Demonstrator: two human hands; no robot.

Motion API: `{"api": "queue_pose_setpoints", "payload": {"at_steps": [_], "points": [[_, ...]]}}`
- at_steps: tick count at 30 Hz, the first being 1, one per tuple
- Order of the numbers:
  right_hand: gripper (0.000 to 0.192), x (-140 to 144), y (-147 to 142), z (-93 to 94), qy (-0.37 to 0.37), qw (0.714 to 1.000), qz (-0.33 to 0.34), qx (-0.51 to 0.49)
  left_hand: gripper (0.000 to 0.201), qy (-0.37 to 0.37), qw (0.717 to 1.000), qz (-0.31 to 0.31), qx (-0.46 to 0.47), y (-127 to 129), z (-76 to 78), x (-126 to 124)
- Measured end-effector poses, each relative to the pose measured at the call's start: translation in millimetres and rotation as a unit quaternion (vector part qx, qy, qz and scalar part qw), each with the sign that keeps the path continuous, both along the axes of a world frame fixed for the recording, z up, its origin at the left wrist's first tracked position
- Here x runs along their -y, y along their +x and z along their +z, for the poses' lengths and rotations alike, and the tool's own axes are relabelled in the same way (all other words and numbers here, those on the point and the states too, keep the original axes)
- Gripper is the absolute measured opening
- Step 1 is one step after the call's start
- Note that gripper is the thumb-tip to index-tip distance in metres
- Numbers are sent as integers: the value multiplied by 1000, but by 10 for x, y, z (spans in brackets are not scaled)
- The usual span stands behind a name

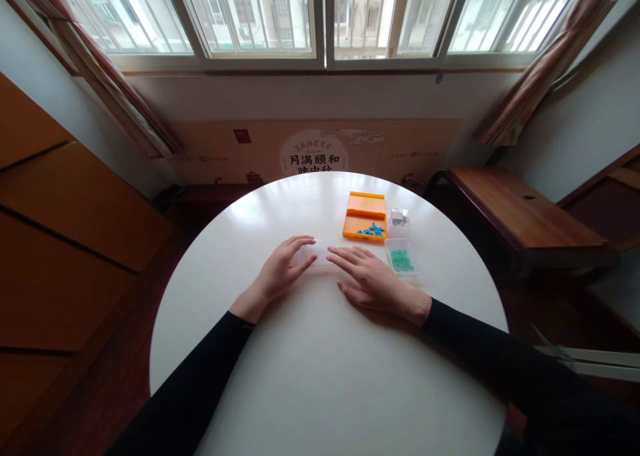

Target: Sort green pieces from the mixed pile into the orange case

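A translucent white plastic box or lid [324, 252], which of the two I cannot tell, lies on the white table between my hands. My left hand [286, 269] has its thumb and fingers around the left end of it. My right hand [367, 277] rests palm down to its right, fingers stretched out, the fingertips at its right edge. Beyond my right hand is a clear plastic box [401, 259] with small green pieces. An open orange case [365, 206] behind it holds small blue pieces [373, 230].
A small clear box [399, 221] with greyish contents stands right of the orange case. The round white table [320, 376] has its far edge near the wall under the windows. A wooden bench [530, 206] stands at the right, a wooden cabinet [60, 243] at the left.
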State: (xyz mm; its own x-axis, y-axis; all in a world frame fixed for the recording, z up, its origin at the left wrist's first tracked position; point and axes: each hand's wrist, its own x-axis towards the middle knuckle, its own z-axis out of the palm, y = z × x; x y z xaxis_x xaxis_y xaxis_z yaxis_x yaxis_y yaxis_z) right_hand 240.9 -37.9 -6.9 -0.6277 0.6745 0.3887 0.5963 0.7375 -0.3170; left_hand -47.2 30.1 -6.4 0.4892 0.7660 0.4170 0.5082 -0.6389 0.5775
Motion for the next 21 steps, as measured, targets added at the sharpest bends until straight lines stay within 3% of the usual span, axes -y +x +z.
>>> {"api": "queue_pose_setpoints", "payload": {"at_steps": [6, 10, 16, 21], "points": [[70, 5, -12, 8, 4, 1000, 1, -17, 47, -25, 1000, 12, -4, -23, 28, 30], [62, 30, -27, 14, 11, 999, -8, -43, 57, -13, 999, -17, -27, -25, 45, 52], [45, 63, -44, 4, 17, 997, -32, -65, 66, 17, 997, 54, -52, -5, 19, 67], [46, 60, -32, 0, 6, 998, -37, -56, 61, 18, 998, 55, -41, -27, -18, 53]]}}
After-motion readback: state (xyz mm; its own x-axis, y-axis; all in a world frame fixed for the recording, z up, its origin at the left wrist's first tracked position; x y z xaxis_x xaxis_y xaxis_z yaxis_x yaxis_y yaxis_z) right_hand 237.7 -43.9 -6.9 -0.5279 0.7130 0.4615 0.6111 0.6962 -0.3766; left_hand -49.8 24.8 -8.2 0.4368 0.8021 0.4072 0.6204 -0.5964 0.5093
